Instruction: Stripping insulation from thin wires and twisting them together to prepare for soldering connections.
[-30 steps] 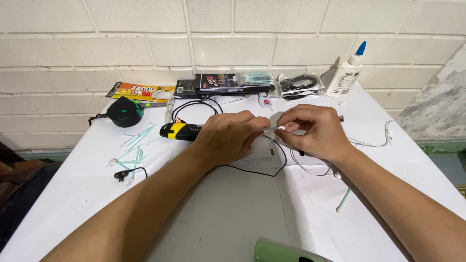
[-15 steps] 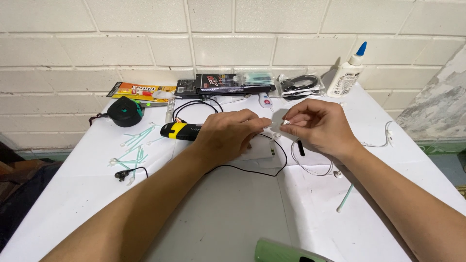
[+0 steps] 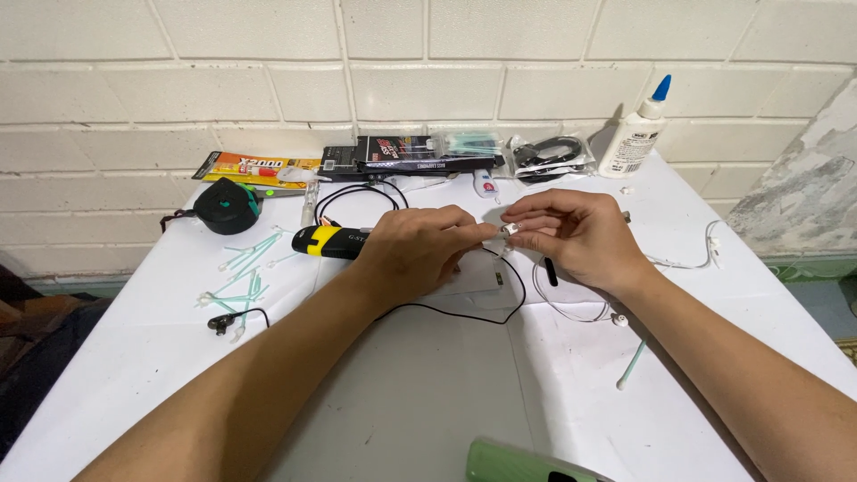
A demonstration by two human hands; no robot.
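My left hand (image 3: 420,250) and my right hand (image 3: 571,234) meet over the middle of the white table (image 3: 428,393). Between their fingertips they pinch a small white earbud piece (image 3: 511,229). A thin white cable (image 3: 571,308) loops on the table under my right hand. A black cable (image 3: 473,314) curves out from beneath my left hand. A yellow and black tool (image 3: 328,241) lies just left of my left hand.
A white glue bottle with a blue tip (image 3: 636,134) stands at the back right. Flat packages (image 3: 402,156) and a bagged black cable (image 3: 546,156) line the brick wall. A black round case (image 3: 228,205) and several pale green swabs (image 3: 245,268) lie left. A green object (image 3: 522,464) sits at the near edge.
Both hands have lifted slightly and drawn together, with the small white piece now held up between the fingertips.
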